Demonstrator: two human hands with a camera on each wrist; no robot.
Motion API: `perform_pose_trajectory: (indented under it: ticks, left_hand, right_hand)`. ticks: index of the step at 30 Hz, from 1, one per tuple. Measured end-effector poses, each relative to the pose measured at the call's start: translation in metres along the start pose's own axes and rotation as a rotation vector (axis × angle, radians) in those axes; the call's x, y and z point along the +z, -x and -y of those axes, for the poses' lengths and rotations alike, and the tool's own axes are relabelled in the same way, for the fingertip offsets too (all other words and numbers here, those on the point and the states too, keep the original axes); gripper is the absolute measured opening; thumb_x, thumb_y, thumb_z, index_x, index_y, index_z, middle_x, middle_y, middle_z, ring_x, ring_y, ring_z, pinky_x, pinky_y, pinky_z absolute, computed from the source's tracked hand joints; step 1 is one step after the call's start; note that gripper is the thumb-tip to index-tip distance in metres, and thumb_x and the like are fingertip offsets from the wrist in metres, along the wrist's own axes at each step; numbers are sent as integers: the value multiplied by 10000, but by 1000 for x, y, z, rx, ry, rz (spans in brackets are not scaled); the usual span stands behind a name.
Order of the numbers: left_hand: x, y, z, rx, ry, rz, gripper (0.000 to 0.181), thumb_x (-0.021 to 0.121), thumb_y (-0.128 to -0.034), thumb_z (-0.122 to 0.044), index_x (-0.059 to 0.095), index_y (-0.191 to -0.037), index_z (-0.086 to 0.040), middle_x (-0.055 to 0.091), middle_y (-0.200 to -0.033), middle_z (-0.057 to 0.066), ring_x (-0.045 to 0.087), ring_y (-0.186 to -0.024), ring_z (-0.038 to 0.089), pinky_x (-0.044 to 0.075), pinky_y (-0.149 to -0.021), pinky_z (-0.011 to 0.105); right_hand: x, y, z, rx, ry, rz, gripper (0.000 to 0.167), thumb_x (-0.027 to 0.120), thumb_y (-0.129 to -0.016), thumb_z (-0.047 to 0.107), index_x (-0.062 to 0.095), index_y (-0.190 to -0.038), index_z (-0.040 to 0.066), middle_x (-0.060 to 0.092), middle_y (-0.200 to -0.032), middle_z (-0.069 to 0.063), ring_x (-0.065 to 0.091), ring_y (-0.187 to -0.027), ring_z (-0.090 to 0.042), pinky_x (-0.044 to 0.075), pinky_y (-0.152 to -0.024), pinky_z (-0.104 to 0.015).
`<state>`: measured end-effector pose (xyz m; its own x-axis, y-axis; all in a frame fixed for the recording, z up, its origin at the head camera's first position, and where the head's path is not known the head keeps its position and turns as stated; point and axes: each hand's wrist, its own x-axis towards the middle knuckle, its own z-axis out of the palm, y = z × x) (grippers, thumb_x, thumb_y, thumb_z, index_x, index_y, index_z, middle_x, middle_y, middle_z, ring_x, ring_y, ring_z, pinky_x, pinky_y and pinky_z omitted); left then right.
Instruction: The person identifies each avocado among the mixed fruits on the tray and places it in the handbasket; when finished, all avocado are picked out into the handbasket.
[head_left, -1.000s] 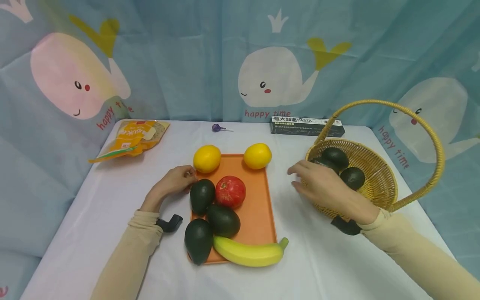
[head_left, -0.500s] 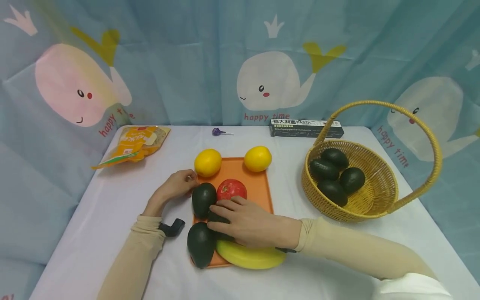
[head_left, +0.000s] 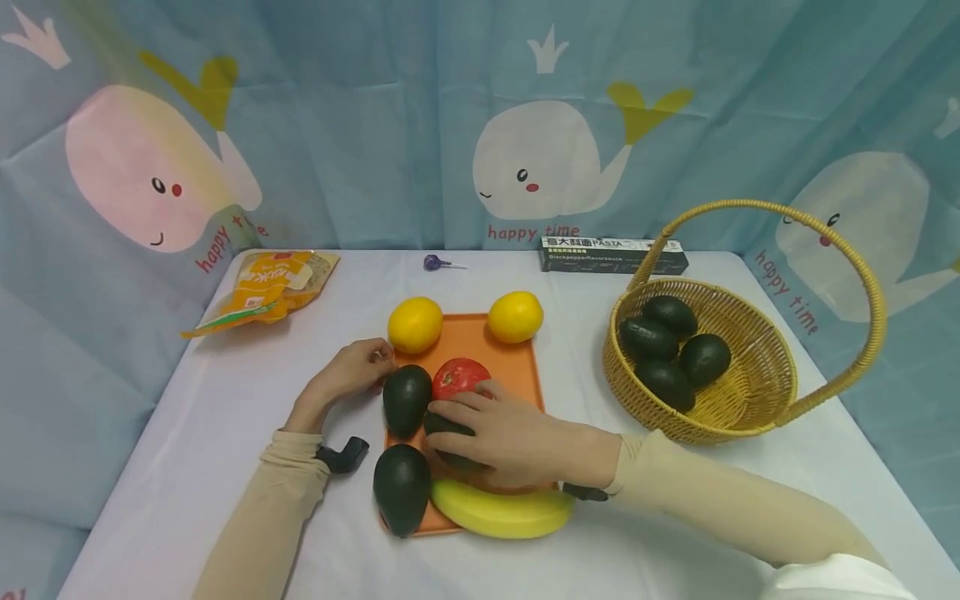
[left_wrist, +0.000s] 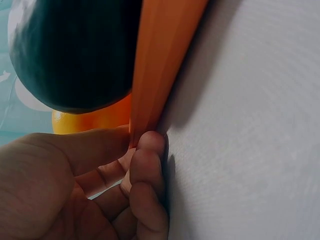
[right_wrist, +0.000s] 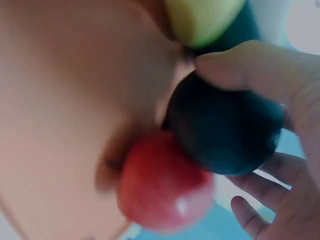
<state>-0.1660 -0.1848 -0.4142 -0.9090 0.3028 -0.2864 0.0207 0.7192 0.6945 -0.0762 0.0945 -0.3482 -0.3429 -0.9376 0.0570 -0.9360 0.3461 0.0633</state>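
Observation:
My right hand [head_left: 502,433] curls over a dark green avocado [right_wrist: 225,125] in the middle of the orange tray [head_left: 517,367], thumb on one side and fingers on the other. Beside it on the tray sits a red pomegranate-like fruit [head_left: 459,377]. My left hand [head_left: 356,367] pinches the tray's left rim between thumb and fingers, as the left wrist view shows. Two more avocados, an upper one [head_left: 407,400] and a lower one [head_left: 402,490], lie along that left edge. A banana [head_left: 502,510] lies across the near end. Yellow lemons [head_left: 416,325] sit at both far corners.
At the right stands a wicker basket [head_left: 757,358] with a tall handle and several avocados [head_left: 705,360] inside. Along the back lie an orange food bag [head_left: 270,287], a purple lollipop [head_left: 432,262] and a black pasta box [head_left: 600,256].
My right hand has come left from the basket to the tray and taken hold of the middle avocado, which has shifted slightly right. My left hand has stayed at the tray rim.

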Motion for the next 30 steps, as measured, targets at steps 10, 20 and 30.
perform_pose_trajectory:
  ticks: [10,20,30]
  left_hand:
    - [-5,-2,-6,16,-9,3,142,554,-951,-155,582,-978,-18,587,-699,57,525,-618,155,419,-598,270]
    - [-5,-1,-6,-16,-16,12,161,547,-956,-181,581,-999,-29,596,-730,59,532,-636,151,421,-598,259]
    - [-1,1,-1,-18,6,5,161,543,-951,-160,585,-1007,-15,598,-732,57,541,-627,147,439,-606,262]
  right_hand:
    - [-64,97,-52,426,-88,-229,717,781,-719,354,525,-1346,116,541,-1382,-154,543,-1187,-300,435,-970,-499]
    - [-64,189,-93,951,-136,14,696,714,-823,449,492,-1353,56,587,-1295,-243,537,-1170,-468,427,-913,-633]
    - [-39,201,-115,1161,-245,210,831,591,-917,442,284,-1465,-101,398,-1366,-432,421,-1197,-612,389,-923,-706]
